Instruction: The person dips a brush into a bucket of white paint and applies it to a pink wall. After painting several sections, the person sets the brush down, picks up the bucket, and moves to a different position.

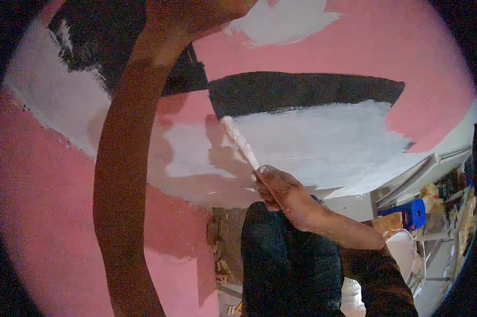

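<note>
My right hand (pixel 278 187) is closed around a paintbrush (pixel 241 145) coated in white paint. Its tip touches or nearly touches the painted wall (pixel 312 142), at the lower left end of a black stripe (pixel 302 90). Under the stripe spreads a broad pale white-grey patch, with pink paint around it. My left hand (pixel 201 18) reaches up to the top of the view, against or close to the wall beside black paint. Its fingers are cut off by the frame edge, so their state is hidden.
My dark-clothed legs (pixel 286 259) are below my right hand. At lower right are a blue object (pixel 415 214), a white bucket-like container (pixel 402 251) and pieces of wood (pixel 460 227). Pink wall (pixel 169 274) continues at lower left.
</note>
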Demonstrator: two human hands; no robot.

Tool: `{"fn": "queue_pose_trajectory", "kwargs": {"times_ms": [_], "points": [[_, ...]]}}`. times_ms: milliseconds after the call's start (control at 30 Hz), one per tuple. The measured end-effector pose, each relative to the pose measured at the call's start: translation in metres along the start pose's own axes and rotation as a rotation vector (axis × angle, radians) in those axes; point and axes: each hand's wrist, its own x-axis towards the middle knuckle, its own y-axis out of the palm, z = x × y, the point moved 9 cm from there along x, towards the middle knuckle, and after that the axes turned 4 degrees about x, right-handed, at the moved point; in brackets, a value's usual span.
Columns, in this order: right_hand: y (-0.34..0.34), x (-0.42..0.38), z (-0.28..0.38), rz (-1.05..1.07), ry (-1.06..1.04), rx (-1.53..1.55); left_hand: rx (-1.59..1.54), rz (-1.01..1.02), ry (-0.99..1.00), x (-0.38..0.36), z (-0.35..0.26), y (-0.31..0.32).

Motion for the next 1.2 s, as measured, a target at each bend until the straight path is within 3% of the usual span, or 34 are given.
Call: {"fn": "queue_pose_trajectory", "kwargs": {"times_ms": [100,200,300,533,633,833,933,1000,1100,1200], "points": [[0.000,-0.021,0.010,-0.079,0.083,0.183,-0.013,0.007,-0.014,0.000,0.000,0.002],[0.006,-0.043,0.009,0.030,0.196,0.379,0.021,0.031,-0.010,-0.002,-0.001,-0.001],[-0.003,-0.045,0.012,0.145,0.115,0.486,-0.003,0.047,-0.006,0.002,-0.003,-0.001],[-0.033,-0.054,0.028,0.066,-0.035,0.623,-0.021,0.049,-0.018,0.005,-0.005,-0.001],[-0.037,-0.061,0.014,-0.062,-0.008,0.668,-0.041,0.056,-0.040,0.010,-0.009,-0.005],[-0.032,-0.041,0.012,-0.207,-0.177,0.684,-0.018,0.065,-0.030,0.010,-0.008,-0.005],[0.002,-0.005,-0.005,-0.213,-0.070,0.726,-0.013,0.060,-0.010,0.008,-0.005,-0.004],[0.035,0.005,-0.010,-0.155,0.040,0.566,0.004,0.059,0.010,0.008,-0.004,-0.002],[0.084,0.004,-0.035,0.030,0.251,0.567,0.076,0.013,0.071,0.007,-0.007,-0.002],[0.074,-0.006,-0.047,-0.009,0.302,0.543,0.040,0.022,0.051,0.007,-0.009,0.000]]}}
